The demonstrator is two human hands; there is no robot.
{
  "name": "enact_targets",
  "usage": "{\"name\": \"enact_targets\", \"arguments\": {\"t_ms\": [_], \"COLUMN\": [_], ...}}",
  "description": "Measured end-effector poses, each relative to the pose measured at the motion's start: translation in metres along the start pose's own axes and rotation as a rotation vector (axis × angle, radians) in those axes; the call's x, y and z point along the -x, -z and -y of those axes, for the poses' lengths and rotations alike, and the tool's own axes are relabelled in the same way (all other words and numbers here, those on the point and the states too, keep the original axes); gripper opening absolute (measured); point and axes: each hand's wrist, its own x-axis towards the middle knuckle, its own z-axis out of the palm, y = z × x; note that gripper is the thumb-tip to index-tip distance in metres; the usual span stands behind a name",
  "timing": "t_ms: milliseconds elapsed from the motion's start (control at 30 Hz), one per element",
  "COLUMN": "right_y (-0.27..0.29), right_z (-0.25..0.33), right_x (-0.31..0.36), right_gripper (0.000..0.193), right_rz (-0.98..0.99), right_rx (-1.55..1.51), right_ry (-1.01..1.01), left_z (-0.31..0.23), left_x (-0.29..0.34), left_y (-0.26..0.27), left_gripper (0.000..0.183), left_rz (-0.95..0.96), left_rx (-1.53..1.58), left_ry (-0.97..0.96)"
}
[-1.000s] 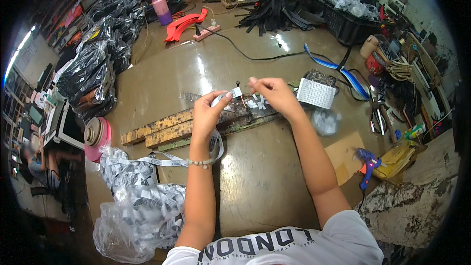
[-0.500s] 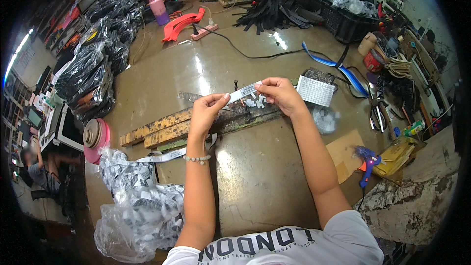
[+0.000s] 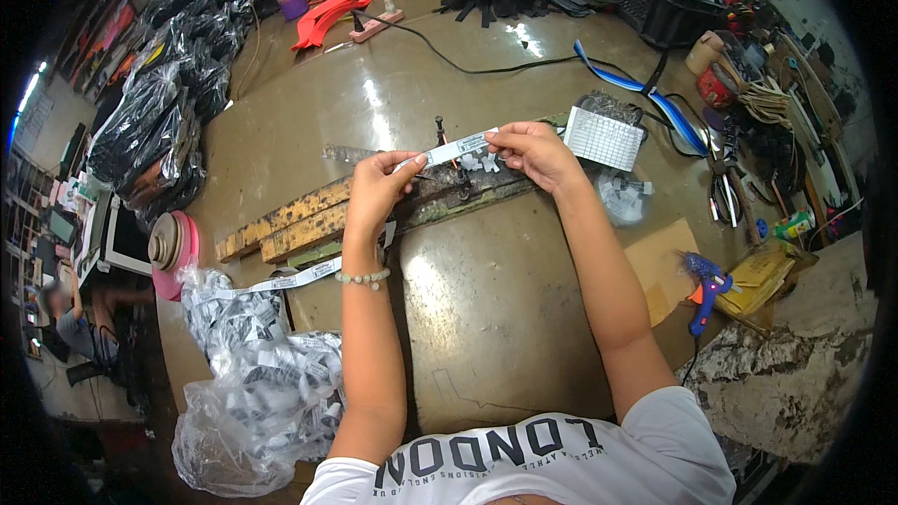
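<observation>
A white printed label strip (image 3: 456, 147) stretches between my two hands above a worn wooden bar. The fingers and thumb of my left hand (image 3: 376, 191) pinch one end of that span. At the other end my right hand (image 3: 537, 153) grips the strip between thumb and fingertips. More of the strip (image 3: 309, 276) runs from below my left hand to a clear plastic bag (image 3: 234, 444) full of folded labels at lower left. Small white scraps (image 3: 479, 163) lie on the bar beneath the strip. The yellow-and-black wooden bar (image 3: 299, 223) is partly hidden by my left hand.
A gridded white pad (image 3: 604, 138) sits right of my right hand. Farther right are scissors (image 3: 723, 198) and a blue glue gun (image 3: 709, 297). A tape roll (image 3: 174, 248) stands at left. A black cable (image 3: 458, 68) crosses the far table from a power strip (image 3: 379, 24).
The view has tilted, so the table's things sit higher in the picture. Both hands keep hold of the label strip, and its stretched span looks slightly longer between them.
</observation>
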Motion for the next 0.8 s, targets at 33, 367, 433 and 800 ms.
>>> {"name": "enact_targets", "arguments": {"t_ms": [33, 367, 433, 800], "right_y": [0.0, 0.003, 0.003, 0.002], "right_z": [-0.001, -0.01, -0.011, -0.015], "right_x": [-0.001, -0.007, -0.007, -0.007], "right_gripper": [0.014, 0.011, 0.011, 0.013], "right_rz": [0.0, -0.042, -0.045, -0.1], "right_rx": [-0.001, -0.045, -0.041, 0.106], "right_ry": [-0.005, 0.022, 0.018, 0.007], "left_z": [0.001, 0.011, 0.011, 0.012], "left_x": [-0.001, -0.005, -0.005, -0.003], "left_y": [0.0, -0.001, -0.002, -0.007], "left_gripper": [0.026, 0.025, 0.024, 0.023], "left_rz": [0.006, 0.031, 0.027, -0.014], "left_rx": [0.02, 0.132, 0.137, 0.071], "left_ry": [0.009, 0.039, 0.038, 0.007]}}
